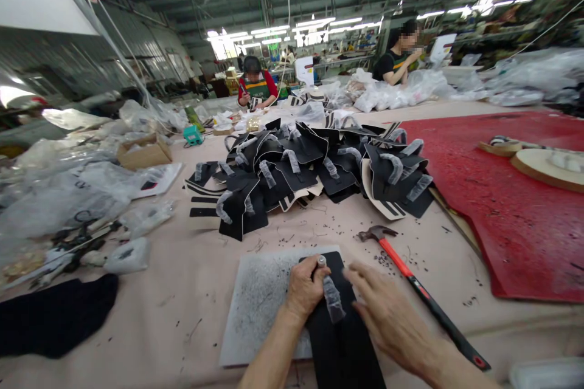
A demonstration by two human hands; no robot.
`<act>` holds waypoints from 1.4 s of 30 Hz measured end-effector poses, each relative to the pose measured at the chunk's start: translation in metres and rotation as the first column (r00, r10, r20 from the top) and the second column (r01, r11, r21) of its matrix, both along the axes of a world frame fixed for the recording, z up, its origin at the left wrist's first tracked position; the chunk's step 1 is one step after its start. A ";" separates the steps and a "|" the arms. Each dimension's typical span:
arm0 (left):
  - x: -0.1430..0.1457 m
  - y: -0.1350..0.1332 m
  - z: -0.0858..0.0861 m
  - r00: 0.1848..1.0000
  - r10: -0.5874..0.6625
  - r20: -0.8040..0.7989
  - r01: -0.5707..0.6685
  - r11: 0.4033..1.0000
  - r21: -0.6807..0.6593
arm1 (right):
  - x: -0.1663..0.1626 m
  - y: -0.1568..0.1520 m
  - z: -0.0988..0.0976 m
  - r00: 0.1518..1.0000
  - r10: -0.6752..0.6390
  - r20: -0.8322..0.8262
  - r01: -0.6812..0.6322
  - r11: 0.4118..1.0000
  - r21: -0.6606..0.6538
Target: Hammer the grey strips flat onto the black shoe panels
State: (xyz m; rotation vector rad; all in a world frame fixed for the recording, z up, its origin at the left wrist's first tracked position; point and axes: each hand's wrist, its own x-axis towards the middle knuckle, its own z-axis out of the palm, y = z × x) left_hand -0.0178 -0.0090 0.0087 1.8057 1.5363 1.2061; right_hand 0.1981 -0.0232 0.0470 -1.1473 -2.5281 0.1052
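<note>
My left hand (305,285) is closed around a short metal rod, seemingly a punch (322,261), of which only the round top shows. Under it lies a black panel (340,340) with a plastic-wrapped handle strip (334,301). The panel rests partly on a grey, pockmarked board (258,304). To the right, my right hand (387,310) hovers over the panel's edge with fingers stretched out and nothing in them, slightly blurred. Beyond it a claw hammer (410,276) with a red and black handle lies on the table.
A heap of black panels with wrapped handles (292,164) lies ahead. Red sheet material (515,206) covers the right side. Plastic bags (82,200), a cardboard box (143,152) and a dark cloth piece (59,316) lie left. Two people (258,85) sit across the table.
</note>
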 end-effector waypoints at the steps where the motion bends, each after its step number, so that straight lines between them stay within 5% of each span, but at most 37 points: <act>1: 0.000 0.000 0.000 1.000 0.000 0.000 0.000 1.000 -0.009 | -0.013 -0.006 0.004 0.993 0.121 0.003 -0.121 0.992 -0.047; 3: -0.001 0.002 -0.002 1.000 0.014 0.020 -0.014 0.999 -0.034 | -0.032 -0.014 0.005 0.965 0.259 0.047 -0.253 0.962 -0.108; 7: -0.003 0.012 -0.008 0.918 0.248 0.309 -0.188 0.959 -0.211 | -0.046 -0.016 -0.012 0.956 0.261 0.134 -0.255 0.965 -0.062; 11: -0.009 0.017 0.001 0.640 0.431 0.636 -0.291 0.902 -0.319 | -0.046 -0.009 -0.005 0.991 0.107 0.076 -0.115 0.987 0.113; 14: -0.025 0.012 0.030 0.576 0.469 0.669 -0.442 0.868 -0.228 | -0.047 0.000 0.026 0.992 -0.068 0.103 0.051 0.985 0.164; 17: -0.045 0.005 0.064 0.594 0.461 0.659 -0.567 0.821 -0.064 | -0.047 0.009 0.055 0.942 -0.245 0.230 0.227 0.968 0.103; 20: -0.051 0.000 0.078 0.654 0.433 0.620 -0.549 0.836 -0.004 | -0.047 0.012 0.067 0.897 -0.331 0.294 0.358 0.933 -0.042; 24: -0.034 -0.008 0.057 0.743 0.430 0.513 -0.455 0.886 -0.084 | -0.052 0.006 0.058 0.891 -0.378 0.251 0.439 0.856 -0.272; 29: -0.008 -0.016 0.023 0.830 0.400 0.388 -0.382 0.915 -0.128 | -0.062 -0.011 0.034 0.888 -0.453 0.076 0.447 0.815 -0.368; 42: 0.010 0.015 0.000 0.919 0.181 0.351 -0.119 0.974 -0.191 | -0.071 -0.020 -0.005 0.782 -0.575 -0.241 0.277 0.667 -0.692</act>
